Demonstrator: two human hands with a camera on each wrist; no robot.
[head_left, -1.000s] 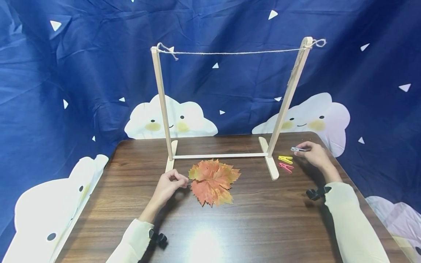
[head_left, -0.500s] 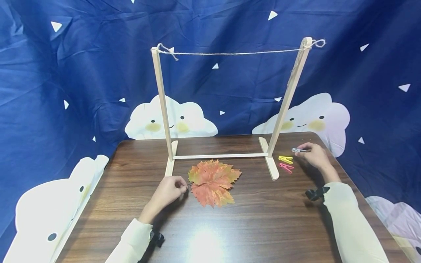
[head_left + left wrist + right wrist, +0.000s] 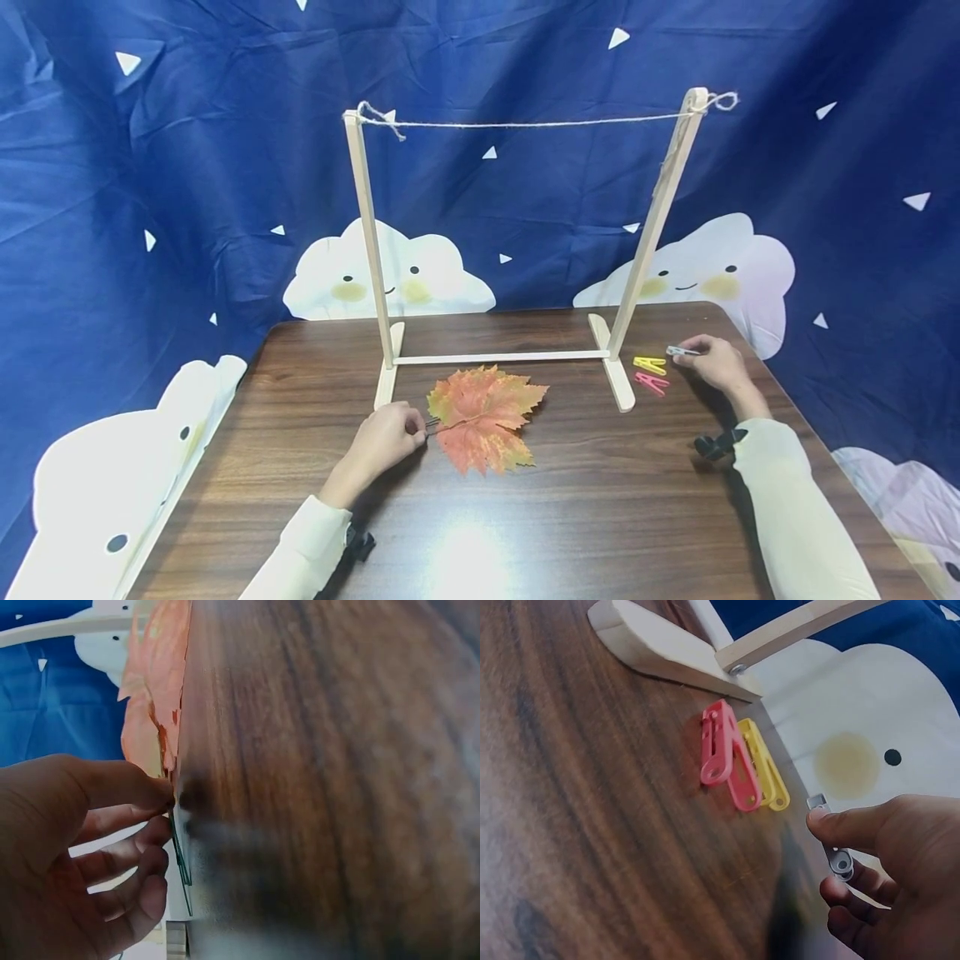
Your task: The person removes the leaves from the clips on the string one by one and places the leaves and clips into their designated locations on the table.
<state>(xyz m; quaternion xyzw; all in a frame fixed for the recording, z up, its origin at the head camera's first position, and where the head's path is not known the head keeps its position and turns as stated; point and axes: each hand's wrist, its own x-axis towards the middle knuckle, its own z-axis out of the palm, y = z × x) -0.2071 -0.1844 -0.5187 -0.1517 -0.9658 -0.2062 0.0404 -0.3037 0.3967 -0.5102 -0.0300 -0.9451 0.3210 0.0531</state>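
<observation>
My left hand (image 3: 387,435) pinches the thin dark stems (image 3: 180,859) of orange-red artificial maple leaves (image 3: 483,417) between thumb and forefinger. The leaves overlap one another, low over the table in front of the wooden stand. On the right side, my right hand (image 3: 716,360) holds a pale grey clothespin (image 3: 831,844) between thumb and fingers, just above the table. Beside that hand lie a yellow clothespin (image 3: 650,365) and a pink clothespin (image 3: 651,383), close together near the stand's right foot.
A wooden stand (image 3: 647,250) rises at the back of the brown table (image 3: 585,508), with a string (image 3: 525,124) tied between its two posts. Its low crossbar (image 3: 502,357) runs just behind the leaves. A blue curtain (image 3: 225,100) with clouds hangs behind.
My left hand has drawn slightly toward me, and the leaves in it have shifted and fanned a little. The right hand, with the grey clothespin, has dropped slightly nearer.
</observation>
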